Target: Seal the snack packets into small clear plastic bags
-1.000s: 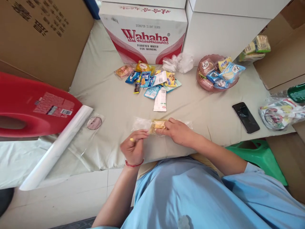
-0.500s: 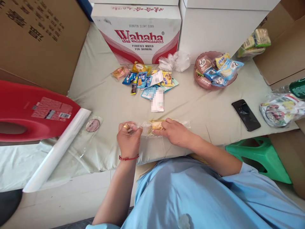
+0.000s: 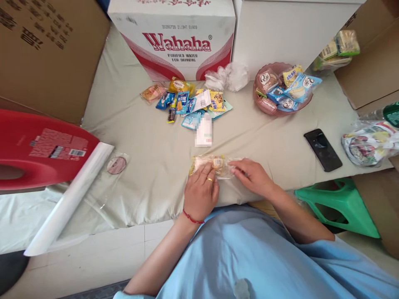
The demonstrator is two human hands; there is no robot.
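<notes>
A yellow snack in clear plastic wrap (image 3: pixel 215 164) lies on the cloth-covered table (image 3: pixel 149 153) in front of me. My left hand (image 3: pixel 201 191), with a gold ring and a red wrist string, rests its fingers flat on the near side of the snack. At the snack's right end my right hand (image 3: pixel 254 176) pinches the loose end of the wrap. A pile of small snack packets (image 3: pixel 190 104) lies farther back in the middle.
A pink bowl of snack packets (image 3: pixel 280 89) stands back right, a black phone (image 3: pixel 322 149) to its right front. A Wahaha carton (image 3: pixel 177 39) and white box stand behind. A red stool (image 3: pixel 37 151), a white roll (image 3: pixel 68 199) and a round sticker (image 3: pixel 116 165) lie left; a green stool (image 3: pixel 338 205) right.
My left hand moved right from the wrap's left end onto the snack. My right hand slid from the top of the snack to its right end, pinching the wrap.
</notes>
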